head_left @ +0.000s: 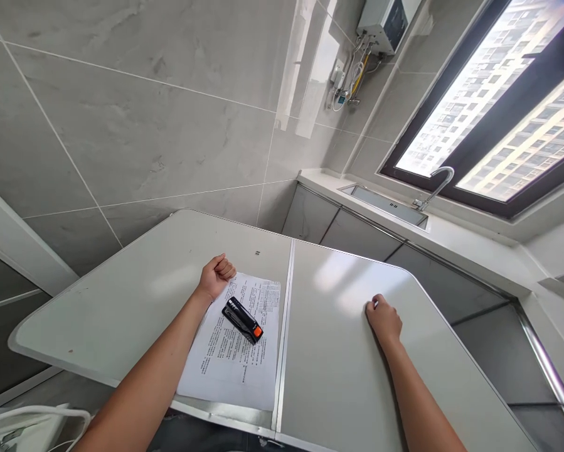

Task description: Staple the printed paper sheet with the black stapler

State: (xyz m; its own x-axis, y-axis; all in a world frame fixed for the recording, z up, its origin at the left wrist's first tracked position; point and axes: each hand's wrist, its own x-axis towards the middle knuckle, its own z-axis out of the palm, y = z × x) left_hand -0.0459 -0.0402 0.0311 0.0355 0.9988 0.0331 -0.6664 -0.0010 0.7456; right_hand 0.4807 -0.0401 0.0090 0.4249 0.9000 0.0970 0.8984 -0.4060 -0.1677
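Folding table (122, 301), white, w/ centre seam; grey tile wall, sink (385, 204) + tap under window. Left hand (214, 276): curled fist, resting on printed sheet (232, 358). Black stapler (243, 320) lies on sheet, just beside fist. Right hand (384, 319): fingers curled, on bare tabletop, well apart from sheet.

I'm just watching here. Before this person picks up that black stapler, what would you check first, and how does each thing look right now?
1. Stapler within reach of the left hand: ok, it lies just beside that hand.
2. Stapler free to lift: ok, nothing rests on it; it lies on the printed paper.
3. Paper lies flat on the table: ok, though its near edge comes close to the table's front rim.
4. Left hand free: ok, curled in a loose fist at the paper's top corner, apparently holding nothing.
5. Right hand free: cannot tell, its fingers are curled down on the table top, possibly over something small.
6. Staples loaded: cannot tell.
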